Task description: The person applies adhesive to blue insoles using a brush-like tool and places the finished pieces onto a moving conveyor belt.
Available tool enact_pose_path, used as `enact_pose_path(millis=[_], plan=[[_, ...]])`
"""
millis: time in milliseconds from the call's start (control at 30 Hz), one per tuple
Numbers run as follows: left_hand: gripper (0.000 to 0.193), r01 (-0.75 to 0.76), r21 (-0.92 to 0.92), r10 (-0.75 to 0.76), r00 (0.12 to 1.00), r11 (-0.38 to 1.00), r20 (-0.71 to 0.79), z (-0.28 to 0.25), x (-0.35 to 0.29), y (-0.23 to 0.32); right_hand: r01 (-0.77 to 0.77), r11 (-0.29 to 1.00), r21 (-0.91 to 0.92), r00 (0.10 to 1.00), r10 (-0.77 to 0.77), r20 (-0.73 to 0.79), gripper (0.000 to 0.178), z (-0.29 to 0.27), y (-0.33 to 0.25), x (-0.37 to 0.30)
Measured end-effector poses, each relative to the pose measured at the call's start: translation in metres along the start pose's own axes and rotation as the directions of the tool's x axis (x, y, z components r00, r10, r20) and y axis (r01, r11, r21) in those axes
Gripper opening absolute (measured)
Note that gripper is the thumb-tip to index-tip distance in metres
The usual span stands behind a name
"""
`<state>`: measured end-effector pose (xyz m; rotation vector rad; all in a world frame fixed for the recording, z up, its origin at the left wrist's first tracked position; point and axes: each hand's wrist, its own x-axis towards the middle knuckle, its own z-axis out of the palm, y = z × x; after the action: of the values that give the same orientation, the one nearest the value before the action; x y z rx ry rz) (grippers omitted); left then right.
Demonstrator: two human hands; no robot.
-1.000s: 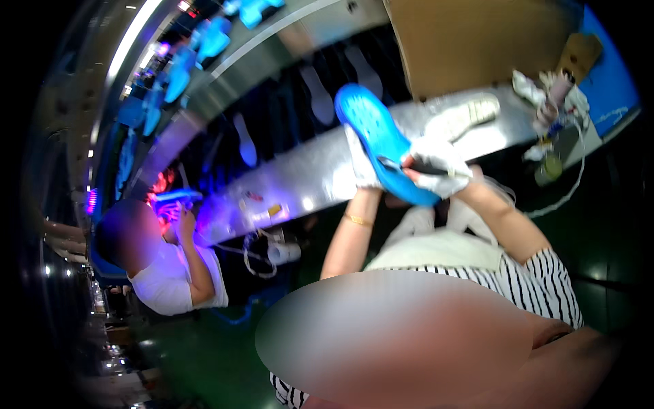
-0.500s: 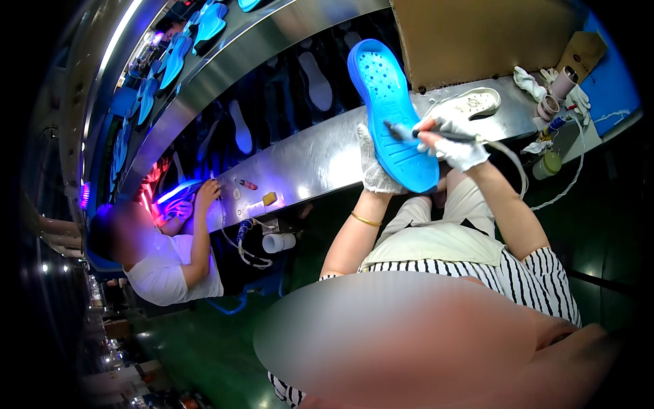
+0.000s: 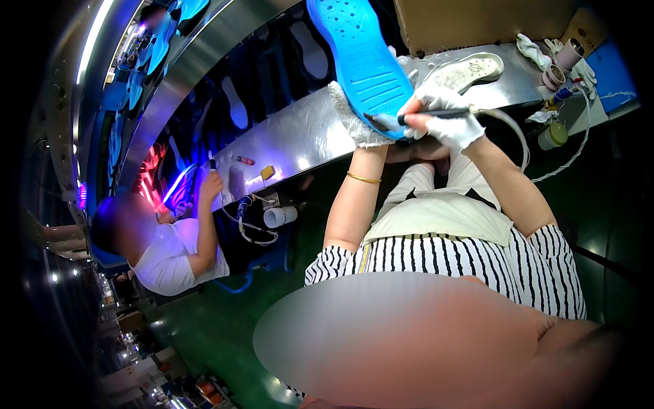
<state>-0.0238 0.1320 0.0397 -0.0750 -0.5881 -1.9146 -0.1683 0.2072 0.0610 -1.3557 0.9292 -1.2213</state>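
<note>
A bright blue shoe sole (image 3: pixel 373 71) lies tilted in my left hand (image 3: pixel 351 117), its holed end pointing away and its grooved end toward me. The left hand wears a whitish knit glove and grips the sole from beneath, so part of its fingers is hidden. Wrapped round a black-handled brush (image 3: pixel 383 122) is my right hand (image 3: pixel 446 117), in a white glove with bare fingertips. The brush's dark bristles touch the sole near its near end. From the handle's back a pale tube (image 3: pixel 511 129) curves down to the right. Beyond my right hand rests a white shoe (image 3: pixel 470 71) on the metal bench (image 3: pixel 279 123).
A cardboard panel (image 3: pixel 470 24) stands behind the bench. Gloves (image 3: pixel 533 51), a pinkish cup (image 3: pixel 569 54) and a yellow-green jar (image 3: pixel 552 134) are at the right. Dark soles lie on the conveyor behind. At left a co-worker (image 3: pixel 177 252) sits by a yellow block (image 3: pixel 268 172).
The blue sole has moved away and to the left with my left hand. The brush has shifted to the sole's near end. The co-worker's raised hand now holds a dark-tipped tool.
</note>
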Motion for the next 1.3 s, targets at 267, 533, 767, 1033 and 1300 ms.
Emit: enact_pose_path(millis=[267, 533, 767, 1033, 1300], plan=[[0.091, -0.045, 0.004, 0.045, 0.998, 0.999, 0.055, -0.001, 0.008, 0.011, 0.276, 0.949, -0.155, 0.959, -0.261, 0.111, 0.01, 0.003, -0.006, -0.001], [0.093, -0.009, 0.061, 0.001, 0.992, 0.998, 0.127, -0.003, 0.015, 0.021, 0.328, 0.905, -0.269, 0.934, -0.269, 0.235, 0.008, -0.009, -0.004, 0.002], [0.091, 0.06, 0.071, -0.068, 0.991, 0.996, 0.111, -0.001, 0.021, 0.031, 0.103, 0.993, -0.05, 0.981, -0.093, 0.172, 0.007, -0.014, -0.004, 0.0], [0.084, 0.215, 0.034, -0.218, 0.961, 0.976, 0.168, 0.003, 0.027, 0.046, -0.035, 0.99, 0.135, 0.98, 0.008, 0.199, 0.016, -0.021, -0.014, -0.006], [0.054, 0.354, 0.187, -0.293, 0.912, 0.917, -0.288, -0.008, 0.038, 0.048, 0.418, 0.861, -0.29, 0.886, -0.315, 0.342, 0.015, -0.017, -0.007, 0.025]])
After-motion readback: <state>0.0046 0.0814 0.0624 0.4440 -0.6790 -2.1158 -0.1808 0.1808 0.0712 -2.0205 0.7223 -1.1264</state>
